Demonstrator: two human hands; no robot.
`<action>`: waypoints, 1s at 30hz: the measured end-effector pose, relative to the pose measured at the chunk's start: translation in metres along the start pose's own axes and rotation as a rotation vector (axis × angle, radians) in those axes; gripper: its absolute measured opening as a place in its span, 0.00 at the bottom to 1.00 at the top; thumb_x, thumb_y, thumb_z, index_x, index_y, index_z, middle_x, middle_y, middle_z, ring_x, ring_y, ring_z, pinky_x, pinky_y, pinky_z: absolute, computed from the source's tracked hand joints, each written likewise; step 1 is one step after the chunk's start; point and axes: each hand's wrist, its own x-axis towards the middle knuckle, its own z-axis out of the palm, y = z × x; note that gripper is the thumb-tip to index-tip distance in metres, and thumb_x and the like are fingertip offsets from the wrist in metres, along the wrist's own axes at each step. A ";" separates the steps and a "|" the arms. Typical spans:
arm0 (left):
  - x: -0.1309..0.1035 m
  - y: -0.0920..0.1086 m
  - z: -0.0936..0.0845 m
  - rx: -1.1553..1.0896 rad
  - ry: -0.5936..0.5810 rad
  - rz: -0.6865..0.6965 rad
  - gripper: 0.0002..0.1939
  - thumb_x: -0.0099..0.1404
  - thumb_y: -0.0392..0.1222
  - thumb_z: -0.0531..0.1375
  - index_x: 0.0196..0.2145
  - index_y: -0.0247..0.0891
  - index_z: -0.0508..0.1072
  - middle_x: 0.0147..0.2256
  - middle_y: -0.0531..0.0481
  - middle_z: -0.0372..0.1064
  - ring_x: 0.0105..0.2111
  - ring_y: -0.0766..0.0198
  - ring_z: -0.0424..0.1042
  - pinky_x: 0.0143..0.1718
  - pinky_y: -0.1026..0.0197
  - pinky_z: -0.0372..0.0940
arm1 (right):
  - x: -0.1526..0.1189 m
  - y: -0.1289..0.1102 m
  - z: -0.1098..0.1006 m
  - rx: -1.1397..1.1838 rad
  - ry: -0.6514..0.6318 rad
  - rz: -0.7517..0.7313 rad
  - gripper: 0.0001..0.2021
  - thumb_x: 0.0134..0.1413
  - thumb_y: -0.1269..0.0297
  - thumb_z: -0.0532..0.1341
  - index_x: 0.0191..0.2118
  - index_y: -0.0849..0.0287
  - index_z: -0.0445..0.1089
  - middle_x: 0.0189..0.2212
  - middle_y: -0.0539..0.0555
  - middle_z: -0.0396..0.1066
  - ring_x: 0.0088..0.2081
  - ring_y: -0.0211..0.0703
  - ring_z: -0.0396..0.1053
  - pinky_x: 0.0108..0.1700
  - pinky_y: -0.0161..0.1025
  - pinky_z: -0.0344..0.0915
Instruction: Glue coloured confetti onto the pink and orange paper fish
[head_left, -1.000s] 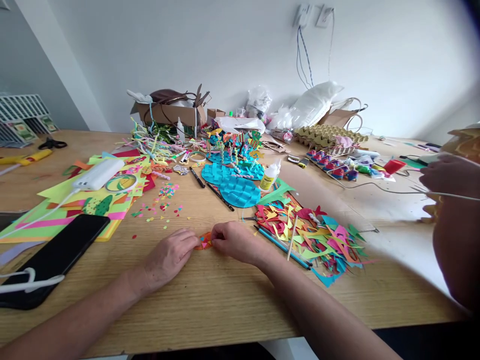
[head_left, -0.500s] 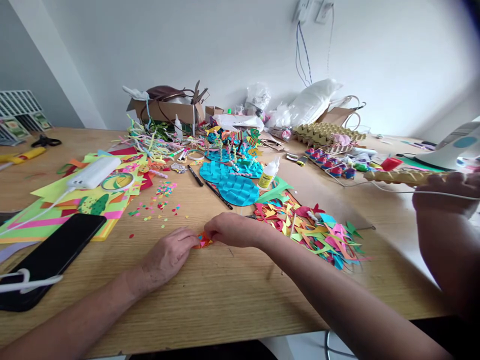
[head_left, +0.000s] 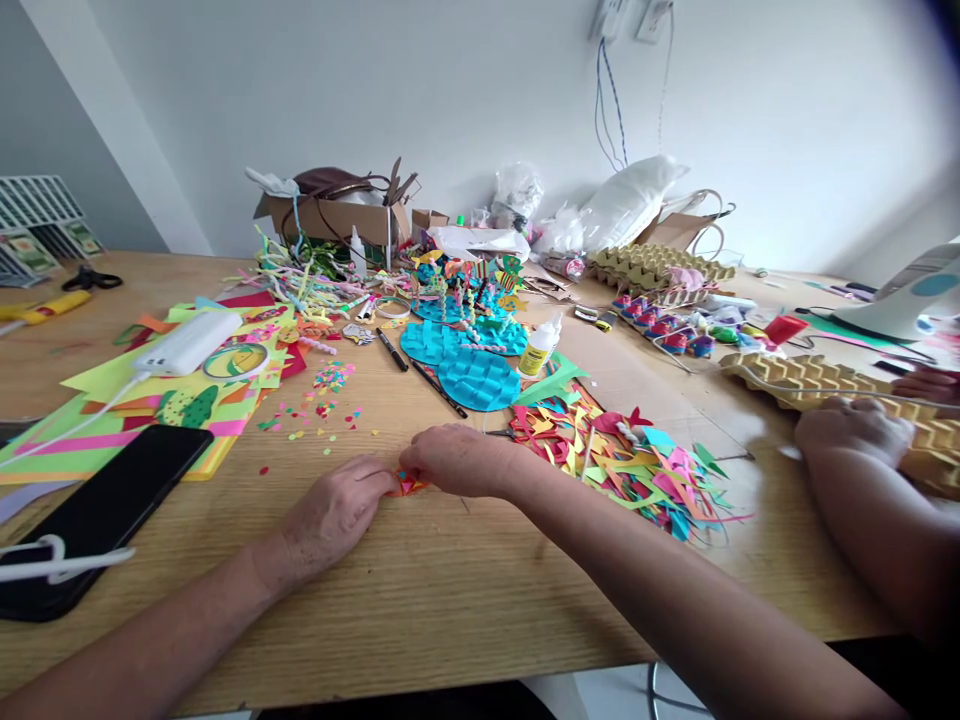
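Observation:
A small orange paper piece (head_left: 409, 484) with bits of coloured paper on it lies on the table in front of me. My left hand (head_left: 341, 508) pinches its left edge, fingers pressed together. Above it, my right hand (head_left: 459, 460) is bent over with thumb and finger closed at the paper; whatever is between those fingertips is hidden. Beyond my hands, tiny paper dots (head_left: 330, 395) lie scattered. Blue scalloped paper discs (head_left: 478, 378) and a white glue bottle (head_left: 540, 345) stand farther back.
Coloured paper scraps (head_left: 622, 450) heap to the right. At left are a black phone (head_left: 112, 515) and a white power bank (head_left: 191, 343) on coloured sheets. Another person's hand (head_left: 855, 430) rests by an egg tray (head_left: 787, 378) at right. Black pens (head_left: 439, 390) lie ahead.
My right hand has shifted slightly left over the orange paper, while my left hand stays put. The other person's hand moved left and down, and more of the egg tray shows.

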 end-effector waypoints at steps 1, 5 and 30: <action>0.000 0.000 0.000 -0.001 0.001 -0.002 0.16 0.62 0.29 0.43 0.34 0.35 0.69 0.32 0.47 0.69 0.35 0.63 0.67 0.36 0.60 0.65 | 0.000 0.000 0.000 -0.003 -0.001 0.000 0.12 0.50 0.71 0.52 0.37 0.55 0.69 0.31 0.54 0.71 0.31 0.43 0.69 0.23 0.33 0.52; 0.000 -0.001 0.001 -0.002 0.017 -0.001 0.16 0.61 0.29 0.44 0.34 0.36 0.70 0.32 0.47 0.69 0.35 0.63 0.68 0.36 0.61 0.65 | 0.001 -0.002 -0.002 -0.002 -0.013 0.005 0.12 0.50 0.71 0.52 0.37 0.55 0.69 0.32 0.54 0.72 0.32 0.44 0.69 0.24 0.33 0.54; 0.001 0.000 0.000 -0.004 0.010 0.000 0.15 0.60 0.27 0.44 0.33 0.36 0.69 0.32 0.47 0.68 0.34 0.63 0.68 0.35 0.61 0.65 | 0.001 -0.006 -0.002 -0.002 -0.033 0.063 0.09 0.49 0.70 0.54 0.35 0.59 0.69 0.34 0.58 0.72 0.35 0.48 0.70 0.29 0.36 0.62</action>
